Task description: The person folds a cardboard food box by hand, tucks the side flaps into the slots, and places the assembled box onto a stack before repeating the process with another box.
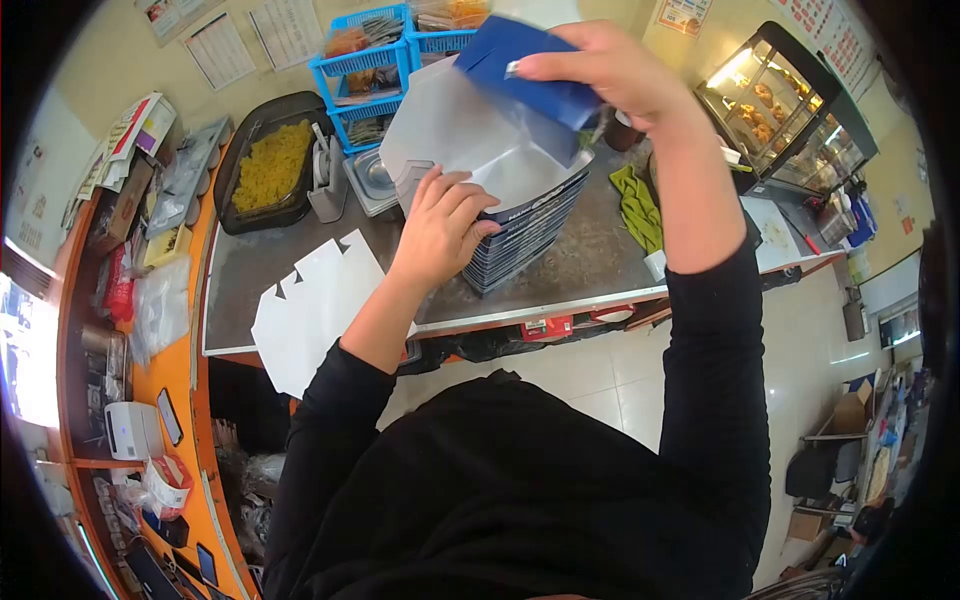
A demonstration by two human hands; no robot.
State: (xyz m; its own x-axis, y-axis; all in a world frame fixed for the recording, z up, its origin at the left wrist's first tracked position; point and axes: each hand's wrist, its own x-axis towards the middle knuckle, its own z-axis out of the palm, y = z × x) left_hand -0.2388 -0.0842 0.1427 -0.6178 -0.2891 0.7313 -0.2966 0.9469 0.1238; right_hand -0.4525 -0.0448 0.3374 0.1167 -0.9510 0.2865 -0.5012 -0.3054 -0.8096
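Note:
A tall stack of nested carton boxes (527,235) stands on the dark counter, the top one open with its pale inside showing. My left hand (443,225) grips the near left rim of the upper boxes, fingers over the edge and thumb outside. Above the stack's right side, my right hand (620,75) pinches a blue carton panel (522,72) between thumb and fingers; whether this panel joins the top box cannot be made out. Left of the stack, a flat white carton sheet (315,315) lies over the counter's front edge.
A black tray of yellow food (272,165) stands at the left, beside blue baskets (365,80) and a metal container (372,178). A green cloth (637,208) lies right of the stack. Farther right is a glass food warmer (785,110).

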